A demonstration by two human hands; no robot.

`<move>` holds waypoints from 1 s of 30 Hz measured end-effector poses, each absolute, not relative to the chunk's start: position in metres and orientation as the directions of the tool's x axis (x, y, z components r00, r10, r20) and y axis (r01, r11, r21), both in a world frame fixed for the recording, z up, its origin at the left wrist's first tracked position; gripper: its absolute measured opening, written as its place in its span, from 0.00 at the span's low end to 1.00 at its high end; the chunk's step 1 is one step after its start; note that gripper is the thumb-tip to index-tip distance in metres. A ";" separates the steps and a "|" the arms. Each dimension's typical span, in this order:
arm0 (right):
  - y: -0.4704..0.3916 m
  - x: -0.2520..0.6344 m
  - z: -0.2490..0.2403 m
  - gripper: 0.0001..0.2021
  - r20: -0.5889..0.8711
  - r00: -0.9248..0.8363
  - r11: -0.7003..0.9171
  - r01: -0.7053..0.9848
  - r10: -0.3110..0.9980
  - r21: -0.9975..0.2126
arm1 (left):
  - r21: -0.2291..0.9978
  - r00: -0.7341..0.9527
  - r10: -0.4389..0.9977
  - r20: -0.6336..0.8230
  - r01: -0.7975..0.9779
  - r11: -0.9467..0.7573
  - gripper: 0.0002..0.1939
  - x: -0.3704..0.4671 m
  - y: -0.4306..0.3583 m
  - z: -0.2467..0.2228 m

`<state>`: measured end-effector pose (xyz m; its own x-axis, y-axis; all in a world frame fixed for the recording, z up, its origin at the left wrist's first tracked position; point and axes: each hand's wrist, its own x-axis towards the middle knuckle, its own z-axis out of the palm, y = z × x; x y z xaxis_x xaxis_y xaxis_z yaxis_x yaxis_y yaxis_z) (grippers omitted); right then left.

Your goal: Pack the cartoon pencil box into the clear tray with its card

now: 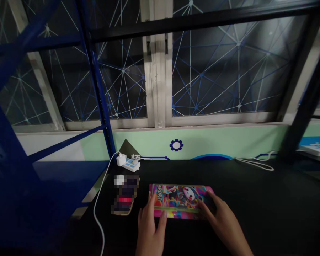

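A flat, rectangular, brightly coloured cartoon-print case (pixel 180 199) lies on the black table, with the word "SPORT" at its left end and a yellow-green strip along its near side. My left hand (pixel 151 222) rests against its left end, index finger stretched along the edge and thumb apart at the near edge. Over the right end lies my right hand (pixel 220 215), its thumb on the printed face and its fingers reaching to the far right corner. Both hands have fingers spread; neither lifts the case. Some of the right fingertips are hidden.
Left of the case lies a phone-like item (pixel 126 195), blurred out by pixels. Behind it sits a white power strip (pixel 130 164) with plugs; a white cable (pixel 97 209) runs down the left side. Another cable (pixel 256 163) lies at the back right. Blue frame posts (pixel 97 81) stand before the window.
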<state>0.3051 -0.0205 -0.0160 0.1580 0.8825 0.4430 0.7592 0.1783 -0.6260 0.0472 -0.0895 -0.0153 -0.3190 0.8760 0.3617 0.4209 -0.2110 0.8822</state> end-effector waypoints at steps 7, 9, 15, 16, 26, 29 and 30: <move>-0.046 0.302 0.001 0.23 0.619 0.120 0.416 0.640 0.776 -0.646 | 0.965 -0.414 0.872 0.261 0.080 -0.251 0.25 0.038 -0.095 -0.005; -0.046 0.301 0.004 0.18 0.647 0.068 0.486 0.602 0.760 -0.633 | 0.965 -0.451 0.860 0.239 0.008 -0.263 0.26 0.038 -0.095 -0.006; -0.051 0.302 0.010 0.11 0.657 0.062 0.554 0.483 0.751 -0.679 | 0.958 -0.483 0.843 0.234 -0.033 -0.285 0.29 0.035 -0.099 -0.009; -0.052 0.302 0.011 0.11 0.655 0.072 0.548 0.483 0.752 -0.683 | 0.956 -0.483 0.841 0.244 -0.026 -0.292 0.28 0.035 -0.100 -0.009; -0.045 0.302 0.012 0.19 0.520 0.211 0.382 0.467 0.828 -0.797 | 0.938 -0.435 0.840 0.325 0.032 -0.346 0.30 0.028 -0.105 -0.019; -0.039 0.305 0.011 0.24 0.386 0.187 0.285 0.410 0.903 -0.866 | 0.945 -0.420 0.849 0.321 0.086 -0.315 0.30 0.028 -0.105 -0.021; -0.038 0.306 0.010 0.26 0.363 0.177 0.265 0.414 0.915 -0.871 | 0.948 -0.408 0.856 0.317 0.105 -0.301 0.31 0.027 -0.104 -0.022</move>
